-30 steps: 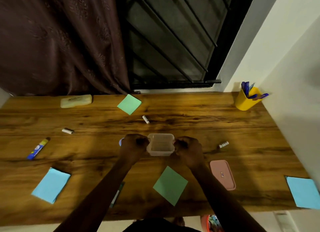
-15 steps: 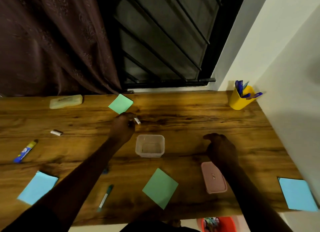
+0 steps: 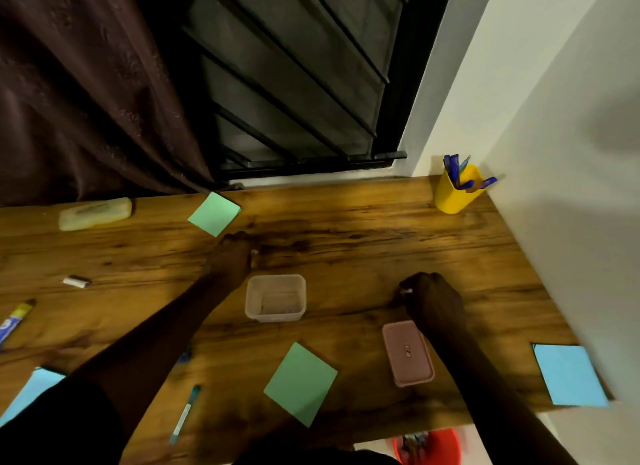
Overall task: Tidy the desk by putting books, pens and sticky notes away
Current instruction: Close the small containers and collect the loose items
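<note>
A clear plastic box [image 3: 275,297] stands open at the middle of the wooden desk [image 3: 363,229]. My left hand [image 3: 232,255] is beyond it to the left, fingers curled round a small white object [image 3: 254,252] lying on the wood. My right hand [image 3: 431,300] is right of the box, pinching another small white object [image 3: 406,291]. Green sticky notes lie at the back [image 3: 214,214] and at the front [image 3: 300,383]. Blue sticky notes lie at the right edge [image 3: 568,374] and the left front [image 3: 31,392]. A teal pen [image 3: 184,415] lies near the front edge.
A pink lid [image 3: 408,353] lies by my right wrist. A yellow cup [image 3: 456,190] of blue pens stands in the back right corner by the wall. A pale yellow case [image 3: 94,213], a white cap [image 3: 76,281] and a blue-yellow marker [image 3: 14,320] lie at the left.
Both hands let go of the clear box and spread apart. The left reached back to the white object near the green note; the right went to the white object on the right and lifted it.
</note>
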`<state>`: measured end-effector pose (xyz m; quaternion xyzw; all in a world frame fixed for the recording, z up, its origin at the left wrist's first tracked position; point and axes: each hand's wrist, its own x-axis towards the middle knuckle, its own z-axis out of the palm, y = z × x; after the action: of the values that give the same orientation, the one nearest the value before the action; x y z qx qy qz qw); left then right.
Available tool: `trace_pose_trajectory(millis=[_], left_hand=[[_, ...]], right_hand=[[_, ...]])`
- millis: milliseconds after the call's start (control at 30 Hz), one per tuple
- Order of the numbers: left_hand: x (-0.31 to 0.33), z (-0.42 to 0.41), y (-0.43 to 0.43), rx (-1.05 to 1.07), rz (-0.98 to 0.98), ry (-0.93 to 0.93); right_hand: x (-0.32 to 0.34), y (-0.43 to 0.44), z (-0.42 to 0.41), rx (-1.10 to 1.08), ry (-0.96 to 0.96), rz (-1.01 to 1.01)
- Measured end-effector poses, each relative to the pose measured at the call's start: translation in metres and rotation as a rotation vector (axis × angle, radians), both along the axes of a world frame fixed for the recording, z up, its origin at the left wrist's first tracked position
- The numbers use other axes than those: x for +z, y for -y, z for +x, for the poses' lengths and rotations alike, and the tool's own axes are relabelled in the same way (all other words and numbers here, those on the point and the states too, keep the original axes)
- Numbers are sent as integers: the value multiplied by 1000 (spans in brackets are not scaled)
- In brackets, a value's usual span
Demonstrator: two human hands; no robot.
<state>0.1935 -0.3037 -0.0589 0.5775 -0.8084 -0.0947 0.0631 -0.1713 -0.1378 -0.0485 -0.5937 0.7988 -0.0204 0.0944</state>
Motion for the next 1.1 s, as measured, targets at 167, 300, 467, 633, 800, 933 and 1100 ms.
trace_pose_trajectory(millis=[167, 300, 467, 633, 800, 933, 1100], left_hand=[[1, 11, -6, 27, -35, -29], [5, 23, -18, 105, -49, -235], [21, 38, -52, 235, 45, -613], [30, 52, -91, 339, 173, -986], [34, 61, -113, 364, 210, -1043], [37, 66, -123, 391, 239, -1069], [41, 62, -131, 333, 233, -998]], right_hand=[[-2, 2, -1, 16, -13, -9], [5, 10, 19, -68, 256, -97], [30, 27, 89, -54, 812, -153], [44, 43, 163, -14, 999, -121], [45, 50, 211, 119, 780, -99], [36, 52, 235, 164, 587, -58], [22, 52, 245, 202, 437, -35]])
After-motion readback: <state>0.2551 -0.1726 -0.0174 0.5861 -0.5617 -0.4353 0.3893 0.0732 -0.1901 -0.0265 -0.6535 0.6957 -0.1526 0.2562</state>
